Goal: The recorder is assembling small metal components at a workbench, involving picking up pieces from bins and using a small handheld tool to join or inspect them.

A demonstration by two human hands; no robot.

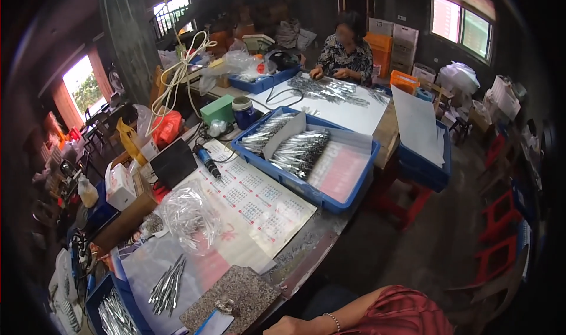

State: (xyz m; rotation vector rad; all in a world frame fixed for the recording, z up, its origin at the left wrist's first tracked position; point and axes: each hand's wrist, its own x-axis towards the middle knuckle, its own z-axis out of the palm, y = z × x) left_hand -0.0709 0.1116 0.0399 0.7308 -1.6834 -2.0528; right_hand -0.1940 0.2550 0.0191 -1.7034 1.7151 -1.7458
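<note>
At the lower edge of the head view my right hand lies beside the table's near edge, its wrist in a beaded bracelet. The lower edge of the picture cuts off its fingers, so its grip is hidden. My left hand is out of the picture. Nearest to my right hand is a speckled stone slab, with a small shiny metal piece and a blue-and-white strip on it. Left of the slab, thin silvery metal pieces lie in a loose pile on a clear sheet.
A blue tray holds rows of silvery pieces. Nearer stand a clear plastic bag, a pen-shaped electric tool and a blue bin of metal pieces. Across the table another person sits at spread-out pieces. A red stool stands at right.
</note>
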